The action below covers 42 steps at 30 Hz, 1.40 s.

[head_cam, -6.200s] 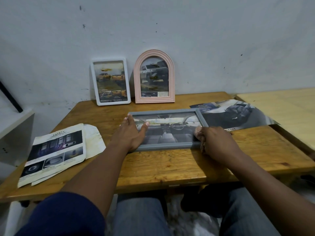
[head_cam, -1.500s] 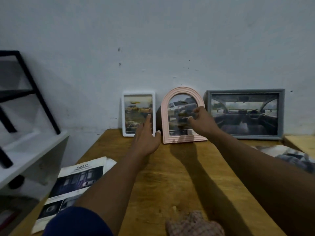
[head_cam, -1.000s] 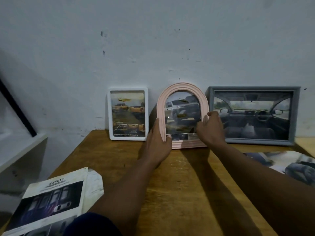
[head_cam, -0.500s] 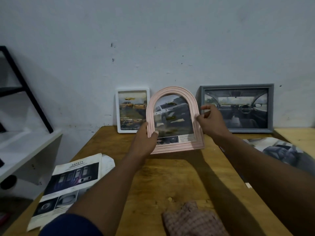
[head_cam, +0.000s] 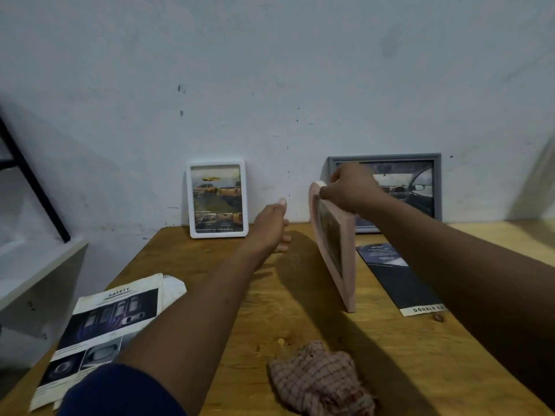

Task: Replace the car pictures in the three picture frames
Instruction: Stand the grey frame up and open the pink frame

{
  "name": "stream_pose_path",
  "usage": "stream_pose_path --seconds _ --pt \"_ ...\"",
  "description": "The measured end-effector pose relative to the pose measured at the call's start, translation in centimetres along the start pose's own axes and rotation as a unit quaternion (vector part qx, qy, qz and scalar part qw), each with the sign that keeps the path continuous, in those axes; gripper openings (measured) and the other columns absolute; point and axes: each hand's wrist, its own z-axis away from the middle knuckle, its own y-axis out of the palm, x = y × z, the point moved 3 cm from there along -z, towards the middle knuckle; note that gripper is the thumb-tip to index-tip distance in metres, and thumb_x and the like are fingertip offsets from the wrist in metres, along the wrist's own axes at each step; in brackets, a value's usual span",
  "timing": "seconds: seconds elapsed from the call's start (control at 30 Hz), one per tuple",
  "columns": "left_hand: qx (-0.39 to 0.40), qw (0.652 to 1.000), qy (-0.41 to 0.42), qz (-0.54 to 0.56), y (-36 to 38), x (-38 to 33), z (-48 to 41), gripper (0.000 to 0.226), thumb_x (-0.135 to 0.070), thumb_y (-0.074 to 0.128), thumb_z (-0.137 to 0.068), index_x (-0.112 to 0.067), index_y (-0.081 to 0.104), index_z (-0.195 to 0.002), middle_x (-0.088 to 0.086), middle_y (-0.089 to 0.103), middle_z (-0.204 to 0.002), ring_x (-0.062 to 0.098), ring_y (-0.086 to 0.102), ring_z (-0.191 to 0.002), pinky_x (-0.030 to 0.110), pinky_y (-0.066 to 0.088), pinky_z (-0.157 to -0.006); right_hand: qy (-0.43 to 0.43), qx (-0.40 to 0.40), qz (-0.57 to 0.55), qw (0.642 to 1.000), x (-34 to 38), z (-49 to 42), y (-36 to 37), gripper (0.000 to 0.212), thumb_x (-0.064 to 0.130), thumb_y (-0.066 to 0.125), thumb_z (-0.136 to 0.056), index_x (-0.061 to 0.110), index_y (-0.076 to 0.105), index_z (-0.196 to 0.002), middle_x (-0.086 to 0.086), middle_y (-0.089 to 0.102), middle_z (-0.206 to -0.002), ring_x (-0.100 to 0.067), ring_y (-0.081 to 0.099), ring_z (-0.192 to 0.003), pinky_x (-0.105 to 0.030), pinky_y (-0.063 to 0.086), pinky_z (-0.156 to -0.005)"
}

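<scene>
While gripped at its arched top by the right hand, with the left hand open and empty beside it, treat the pink arched frame, edge-on low over the bench, as light, stiff and probably fragile in the glazing, taking hold by the rim only.

The left hand has released the pink frame, now turned edge-on.

pink frame, white frame, checked cloth
</scene>
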Motion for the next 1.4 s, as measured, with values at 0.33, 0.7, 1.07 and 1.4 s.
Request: stream_pose_path --seconds 0.33,0.7,1.07,1.4 --pt "-0.052 0.995 -0.045 -0.073 -4.8 3.3 -0.6 0.053 -0.056 0.032 -0.106 -0.018 0.054 -0.135 0.007 0.058 -0.134 0.028 0.060 -0.114 0.040 0.052 -0.092 0.001 0.095 0.002 0.996 -1.6 0.8 7.3 0.026 0.027 0.061 -0.094 0.003 0.067 -0.103 -0.017 0.070 -0.099 -0.033 0.068 -0.092 -0.050 0.058 -0.084" --pt "-0.058 0.926 0.012 -0.374 -2.7 9.5 -0.9 0.060 -0.062 0.032 -0.102 -0.026 0.039 -0.149 0.007 0.053 -0.146 0.029 0.052 -0.129 0.049 0.046 -0.103 -0.022 0.109 0.162 0.980 -10.3 2.6 13.1 0.059 0.046 0.054 -0.095 0.021 0.035 -0.145 -0.008 0.045 -0.145 -0.030 0.043 -0.130 -0.050 0.043 -0.103" --pt "-0.023 0.948 0.044 -0.316 -1.2 12.7 -2.5 0.074 -0.067 0.023 -0.100 -0.029 0.012 -0.162 0.002 0.019 -0.169 0.025 0.017 -0.155 0.048 0.022 -0.123 -0.074 0.146 0.171 0.972 -9.1 -1.3 16.1 0.060 0.054 0.038 -0.100 0.020 0.031 -0.149 -0.007 0.037 -0.155 -0.027 0.032 -0.142 -0.052 0.029 -0.113" --pt "-0.015 0.945 0.019 -0.325 -1.2 12.5 -2.2 0.078 -0.069 0.022 -0.099 -0.028 0.004 -0.163 0.006 0.013 -0.170 0.026 0.015 -0.155 0.048 0.022 -0.121 -0.131 0.165 0.182 0.960 -7.9 -3.1 18.9 0.060 0.056 0.032 -0.100 0.025 0.026 -0.152 -0.006 0.034 -0.159 -0.025 0.021 -0.150 -0.056 0.017 -0.116"
